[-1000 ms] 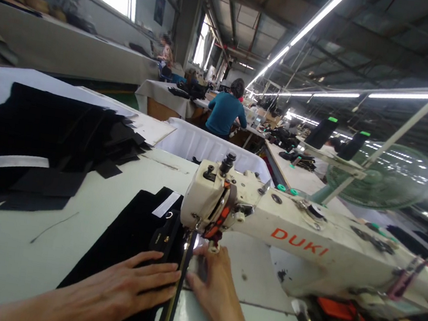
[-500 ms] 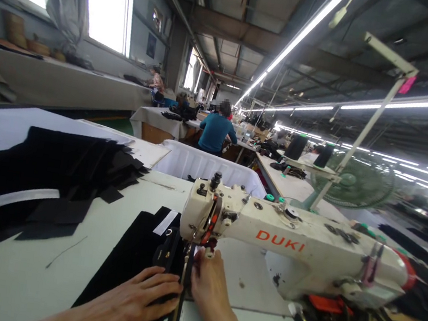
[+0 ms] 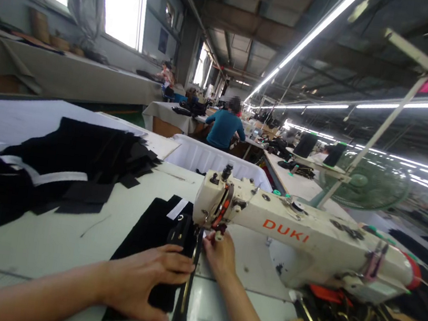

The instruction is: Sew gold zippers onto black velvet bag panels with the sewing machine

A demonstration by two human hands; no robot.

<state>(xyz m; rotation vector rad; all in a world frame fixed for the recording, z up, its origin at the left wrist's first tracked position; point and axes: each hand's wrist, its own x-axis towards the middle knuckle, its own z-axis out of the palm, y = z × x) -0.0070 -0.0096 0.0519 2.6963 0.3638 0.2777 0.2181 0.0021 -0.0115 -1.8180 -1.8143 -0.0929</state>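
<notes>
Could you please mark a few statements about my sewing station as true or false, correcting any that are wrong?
1. The left hand lies on the flat black fabric piece. True.
2. The right hand rests on the round green fan. False: the right hand is by the needle end of the cream metal sewing machine.
3. The lettering on the sewing machine is orange. True.
4. The spread pile of black cut pieces lies to the right of the sewing machine. False: it lies to the left.
5. The narrow black strip with a gold-coloured line runs along the right edge of the left hand. True.
</notes>
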